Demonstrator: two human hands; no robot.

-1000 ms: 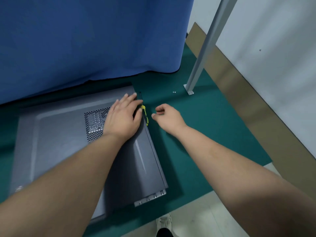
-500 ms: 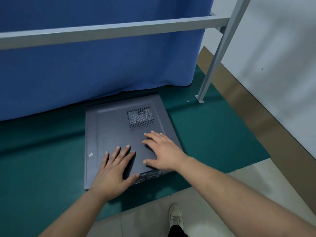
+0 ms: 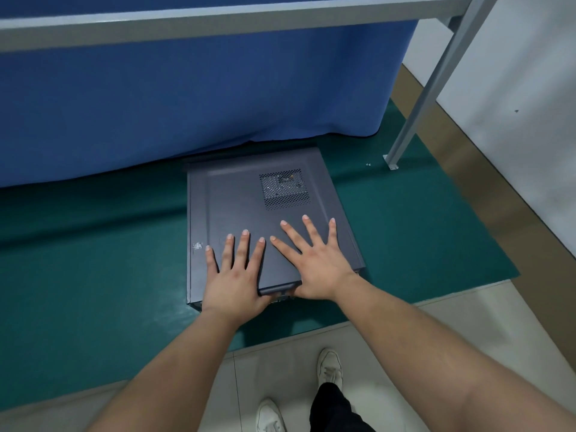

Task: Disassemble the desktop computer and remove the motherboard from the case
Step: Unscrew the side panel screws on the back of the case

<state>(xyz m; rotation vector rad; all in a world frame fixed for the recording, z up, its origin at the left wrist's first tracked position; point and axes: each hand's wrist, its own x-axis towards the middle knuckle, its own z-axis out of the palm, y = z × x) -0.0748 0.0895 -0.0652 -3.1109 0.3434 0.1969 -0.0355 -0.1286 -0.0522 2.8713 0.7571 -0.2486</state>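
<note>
both hands [image 3: 232, 283] flat on pc case [image 3: 237, 207]

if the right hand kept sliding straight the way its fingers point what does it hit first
The right hand lies flat on the computer case's side panel, fingers pointing away from the person. Sliding on, it would likely cross the perforated vent grille first; beyond the case's far edge hangs the blue curtain.

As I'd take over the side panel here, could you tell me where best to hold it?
Probably at the side panel's near edge, from the person's side: it lies flat, and both hands already press there, thumbs at that lip.
</note>
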